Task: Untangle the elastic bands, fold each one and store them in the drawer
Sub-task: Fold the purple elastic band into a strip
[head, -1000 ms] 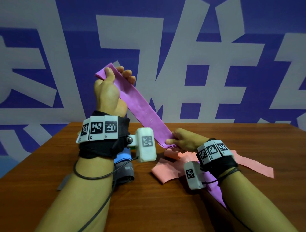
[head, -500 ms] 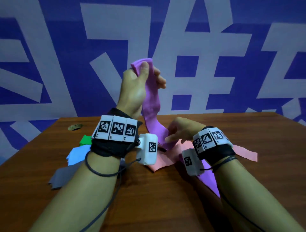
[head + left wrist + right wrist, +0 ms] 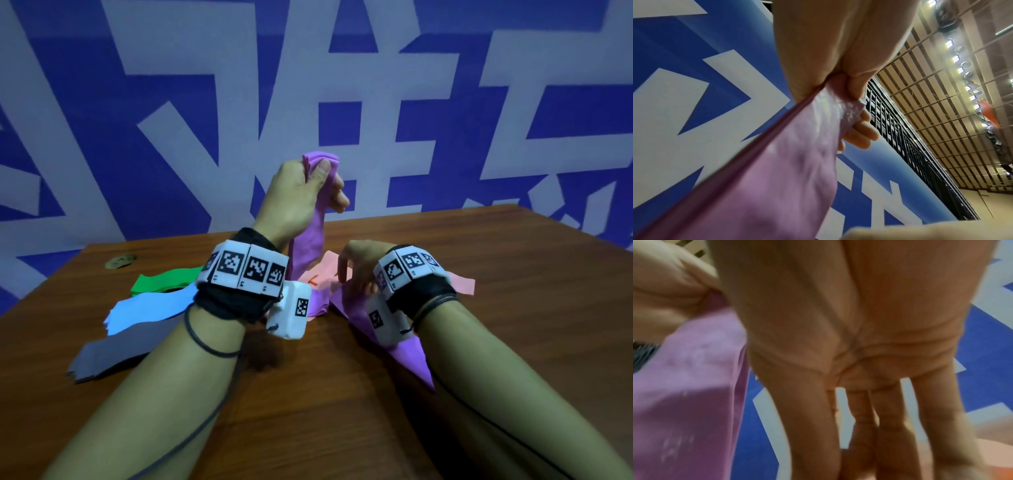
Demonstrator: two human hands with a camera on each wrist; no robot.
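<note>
My left hand (image 3: 327, 178) is raised above the table and pinches the gathered top of the purple band (image 3: 308, 243) between thumb and fingers. The left wrist view shows the same grip (image 3: 838, 87), with the purple band (image 3: 797, 162) hanging away from it. From there the band drops to the table and runs under my right wrist toward the front edge. Low over the table, my right hand (image 3: 352, 277) points its straight fingers (image 3: 890, 426) down at the purple band and the pink band (image 3: 462, 286) and holds nothing. No drawer is in view.
Green (image 3: 164, 281), light blue (image 3: 144, 310) and grey (image 3: 116, 349) bands lie flat in a row at the left of the wooden table (image 3: 513, 325). A round cable hole (image 3: 120, 262) sits near the back left corner. A blue and white wall stands behind.
My left hand has carried the band's end rightward to the centre, so the taut band has gone slack and hangs. My right hand has let go of its pinch and its fingers now point down.
</note>
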